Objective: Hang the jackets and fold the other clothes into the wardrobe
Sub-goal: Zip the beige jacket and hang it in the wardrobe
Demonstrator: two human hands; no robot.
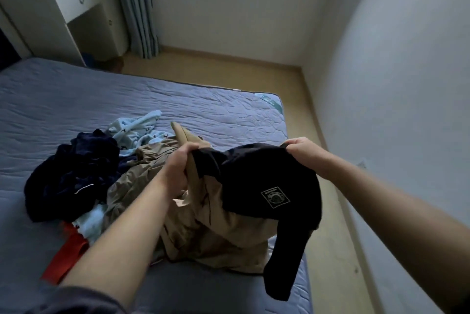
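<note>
A black jacket (264,186) with a square patch hangs in the air over the bed, one sleeve dangling toward the mattress edge. My left hand (178,166) grips a beige wooden hanger (181,135) together with one edge of the jacket. My right hand (302,152) pinches the jacket's other upper edge. Under them lies a crumpled tan garment (208,232). To the left sit a dark navy garment (73,176), a light blue patterned one (137,130) and a red one (68,252).
The clothes lie on a bed with a grey-blue quilted cover (101,100). A white cabinet (63,16) stands at the back left beside a grey curtain (137,8). Wooden floor (328,224) runs along the white wall on the right.
</note>
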